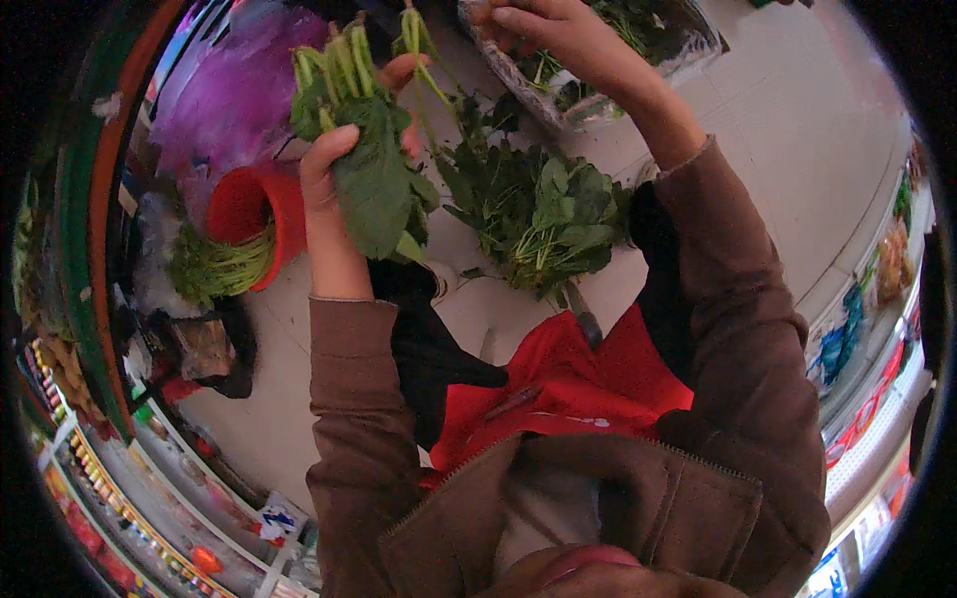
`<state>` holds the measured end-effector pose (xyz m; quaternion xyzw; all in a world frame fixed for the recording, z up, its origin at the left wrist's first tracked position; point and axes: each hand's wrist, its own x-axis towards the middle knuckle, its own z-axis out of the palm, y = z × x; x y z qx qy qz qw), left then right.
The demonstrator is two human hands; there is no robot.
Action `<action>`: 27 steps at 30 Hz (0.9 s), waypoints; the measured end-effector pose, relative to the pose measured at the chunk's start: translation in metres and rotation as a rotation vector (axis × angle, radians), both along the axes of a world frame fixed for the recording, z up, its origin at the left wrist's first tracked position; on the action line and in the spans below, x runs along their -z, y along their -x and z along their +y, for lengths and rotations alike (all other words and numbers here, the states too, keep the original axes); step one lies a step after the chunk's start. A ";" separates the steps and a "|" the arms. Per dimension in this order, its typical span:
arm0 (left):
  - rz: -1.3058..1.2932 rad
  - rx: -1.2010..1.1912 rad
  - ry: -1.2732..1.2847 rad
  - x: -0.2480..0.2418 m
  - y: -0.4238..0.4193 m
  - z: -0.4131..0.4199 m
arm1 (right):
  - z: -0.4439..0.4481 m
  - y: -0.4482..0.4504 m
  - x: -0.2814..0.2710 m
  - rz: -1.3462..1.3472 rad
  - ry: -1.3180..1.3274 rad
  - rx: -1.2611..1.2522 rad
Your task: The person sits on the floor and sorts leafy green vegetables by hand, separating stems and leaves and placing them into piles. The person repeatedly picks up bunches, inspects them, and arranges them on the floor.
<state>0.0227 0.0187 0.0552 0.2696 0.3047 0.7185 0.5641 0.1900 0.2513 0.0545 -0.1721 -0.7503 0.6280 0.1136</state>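
A bunch of leafy greens (374, 179) is in my left hand (329, 172), with the cut pale-green stems pointing up and the thumb pressed over a broad leaf. Just beside that hand's fingertips, a separate stalk (422, 75) stands out from the bunch. My right hand (549, 34) is raised at the top, above the near rim of a crate lined with plastic (516, 86). Its fingers are bent, and whether anything is between them is unclear. Below and between the hands, a heap of loose leafy greens (553, 209) lies on the tiled floor.
To the left, a red bucket (288, 217) lies tipped over with bundled green stems (224, 261) at its mouth. Behind it sits a purple plastic bag (232, 97). A red apron (553, 366) covers my lap. Shelves of goods (134, 508) line the lower left.
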 end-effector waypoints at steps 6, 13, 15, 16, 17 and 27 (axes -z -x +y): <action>-0.013 0.028 0.069 0.002 -0.003 0.003 | -0.024 0.023 0.020 0.240 -0.182 0.016; 0.036 -0.027 0.084 0.002 -0.005 0.002 | -0.038 0.029 0.018 0.227 -0.162 0.026; 0.066 0.028 0.052 0.002 -0.001 0.004 | -0.036 0.021 0.014 0.161 -0.115 0.064; 0.059 0.028 0.042 0.002 0.000 0.005 | -0.035 0.020 0.011 0.186 -0.140 0.048; 0.039 0.047 0.029 0.002 0.002 0.005 | -0.034 0.020 0.008 0.210 -0.165 0.032; -0.031 0.050 0.094 0.006 0.002 0.004 | -0.037 0.016 0.001 0.052 0.076 -0.064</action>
